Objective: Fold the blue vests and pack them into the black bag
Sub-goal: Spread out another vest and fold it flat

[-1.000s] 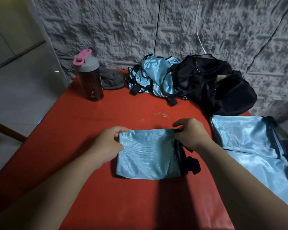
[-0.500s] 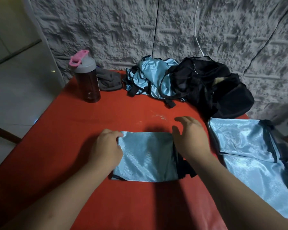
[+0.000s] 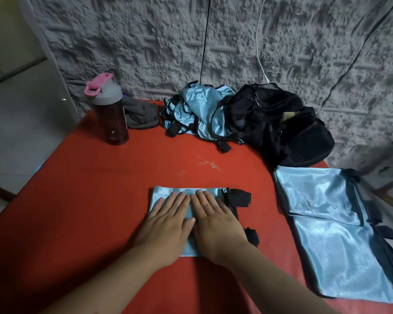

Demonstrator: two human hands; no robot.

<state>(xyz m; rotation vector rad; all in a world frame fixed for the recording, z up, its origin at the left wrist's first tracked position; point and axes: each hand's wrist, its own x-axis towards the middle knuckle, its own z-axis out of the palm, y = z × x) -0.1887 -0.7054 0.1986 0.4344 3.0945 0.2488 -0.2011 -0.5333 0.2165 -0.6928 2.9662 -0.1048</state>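
On the red desk [image 3: 82,200], both hands, left [image 3: 166,225] and right [image 3: 216,223], press flat, fingers straight, on a folded vest [image 3: 168,193]. Behind, the black bag [image 3: 279,123] gapes open, contents unclear.

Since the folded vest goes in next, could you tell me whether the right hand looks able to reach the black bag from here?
Probably yes. The right hand lies flat on the folded vest, and the red table between it and the black bag is bare. The bag sits on that hand's side.
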